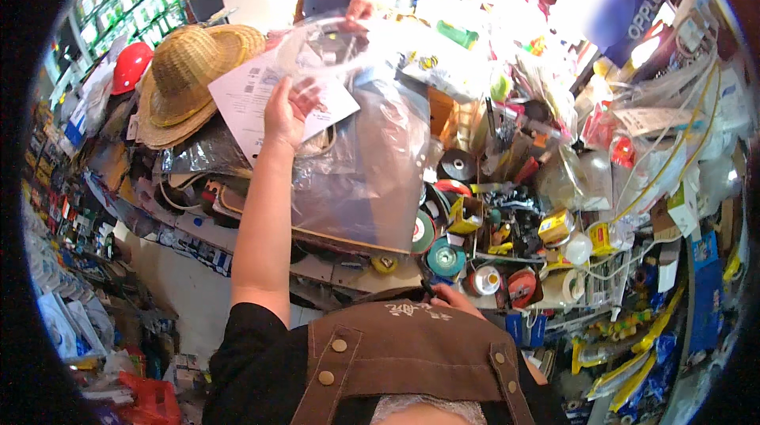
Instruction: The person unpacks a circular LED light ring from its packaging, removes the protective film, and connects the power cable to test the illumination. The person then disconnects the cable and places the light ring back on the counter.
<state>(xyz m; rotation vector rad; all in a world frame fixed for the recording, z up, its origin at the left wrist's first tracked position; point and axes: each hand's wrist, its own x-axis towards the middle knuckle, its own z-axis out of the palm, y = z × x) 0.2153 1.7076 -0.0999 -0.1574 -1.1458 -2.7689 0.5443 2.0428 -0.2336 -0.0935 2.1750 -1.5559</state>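
My left hand (290,114) reaches out over a white printed sheet (237,104) on the counter. Its fingers are apart, close to a clear plastic piece (305,43) with a curved edge. Another person's hand (360,10) is at the far end of that plastic. Low in front of my brown apron (412,346), my right hand (457,301) is partly hidden, its fingers curled by something small and dark that I cannot make out. Between the two hands lies a clear sheet (372,187) covering part of the counter.
Straw hats (186,69) and a red helmet (132,67) stand at the left. On the right are grinding discs (446,257), a light bulb (578,248), rolls of tape (566,286) and small boxes. Stocked shelves crowd both sides.
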